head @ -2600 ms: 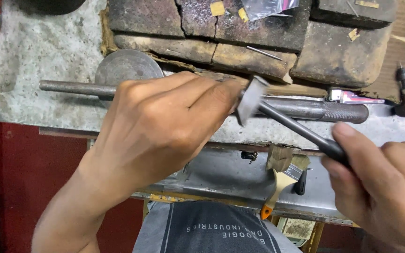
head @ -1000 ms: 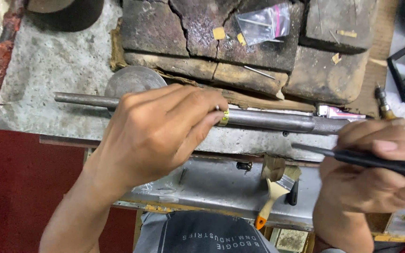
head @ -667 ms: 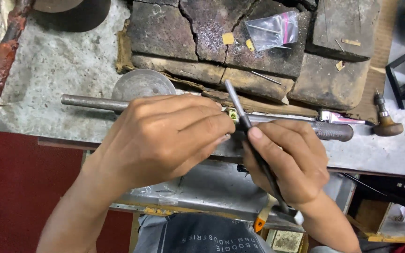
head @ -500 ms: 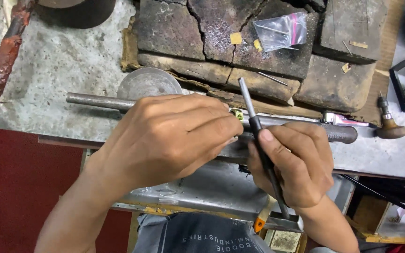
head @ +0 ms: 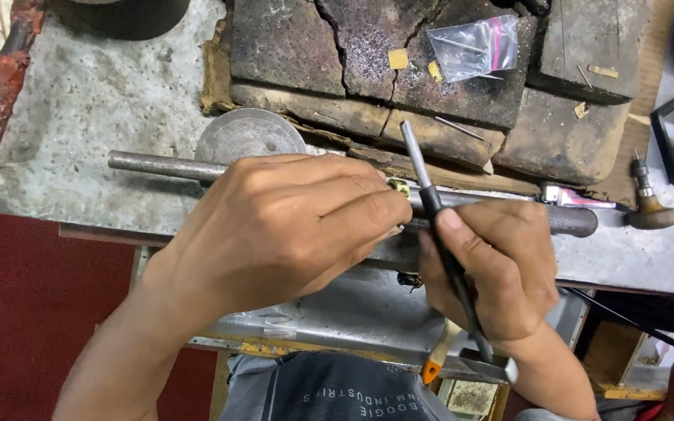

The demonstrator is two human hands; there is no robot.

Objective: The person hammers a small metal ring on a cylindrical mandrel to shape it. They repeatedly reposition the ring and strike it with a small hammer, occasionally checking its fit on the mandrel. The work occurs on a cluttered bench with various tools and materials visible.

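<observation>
Ring: small gold ring (head: 399, 187) on the steel mandrel (head: 157, 164), at your left fingertips.
Left hand (head: 290, 226): your fingers clenched around mandrel and ring.
Right hand (head: 501, 269): your fingers grasping a slim black-handled tool (head: 431, 199), tip just beyond the ring.
Surface (head: 95, 101): grey, speckled.

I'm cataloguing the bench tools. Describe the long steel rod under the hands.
The rod is a long, round, dull grey metal bar, seemingly tapered: thin at its left end, thicker toward a knurled right end. It lies level across the stone bench, left to right. The left hand covers its middle, fingers pressing a small gold ring on it. The right hand rests over it, holding a thin black-handled tool.
</observation>
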